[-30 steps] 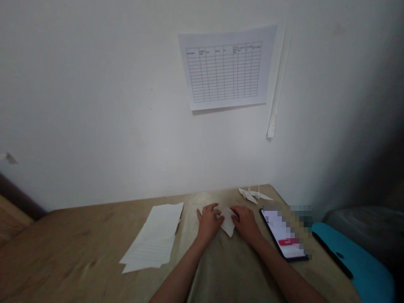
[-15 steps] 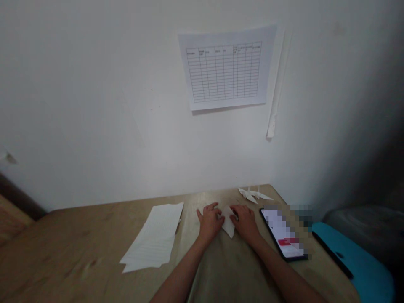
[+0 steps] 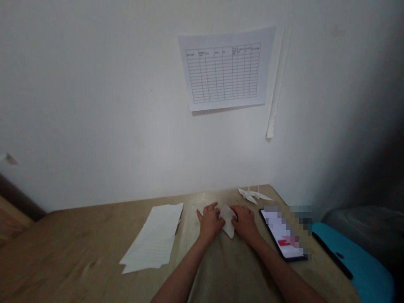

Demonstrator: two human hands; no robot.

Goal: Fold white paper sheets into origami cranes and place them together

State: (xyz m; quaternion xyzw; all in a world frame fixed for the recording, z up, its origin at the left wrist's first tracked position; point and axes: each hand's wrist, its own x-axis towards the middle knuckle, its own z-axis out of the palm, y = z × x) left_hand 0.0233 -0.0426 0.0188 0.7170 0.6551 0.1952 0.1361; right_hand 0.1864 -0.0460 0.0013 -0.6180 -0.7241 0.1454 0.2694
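Pressing down with the fingertips (image 3: 218,215) of your left hand (image 3: 210,222), you have those fingers a little apart and laid flat, the thumb out to the side, their tips touching the left edge of the small folded paper (image 3: 227,219). Your right hand (image 3: 244,221) meets the paper from the other side, its fingers close together and curled over the right edge; you cannot tell from this view whether they pinch the paper or only rest on it. The paper itself lies on the table (image 3: 94,235) between your two hands, a pale creased shape with one corner pointing back toward you. Both forearms run up from the lower edge of the view and come together at it. Just to the right of your right hand lies a phone (image 3: 284,235) with its screen lit, flat on the table and apart from your wrist. Beyond it, near the wall (image 3: 94,105), sit two small folded paper birds (image 3: 254,195), side by side. Well to the left of your left hand is a loose stack of white sheets (image 3: 154,240), fanned slightly at the near end. Past the table's right edge shows a blue cushion (image 3: 353,263). On the wall above hangs a printed grid sheet (image 3: 224,69), with a narrow white strip (image 3: 277,84) just beside it.
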